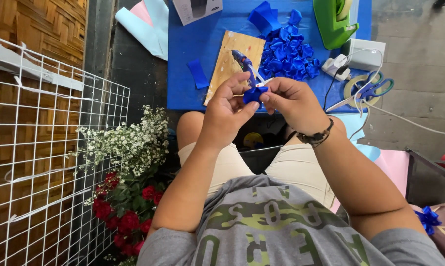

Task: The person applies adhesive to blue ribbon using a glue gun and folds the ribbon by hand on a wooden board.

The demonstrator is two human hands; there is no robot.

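Blue ribbon piece (254, 94) between both hands

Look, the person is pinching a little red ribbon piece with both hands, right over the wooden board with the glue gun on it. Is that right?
Not quite. The little ribbon piece is blue, not red, as the head view shows. The rest holds: the left hand and the right hand both pinch it, just over the wooden board where the glue gun lies.

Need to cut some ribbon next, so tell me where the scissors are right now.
In the head view the scissors lie at the right edge of the blue table, on a roll of tape, below the green tape dispenser.
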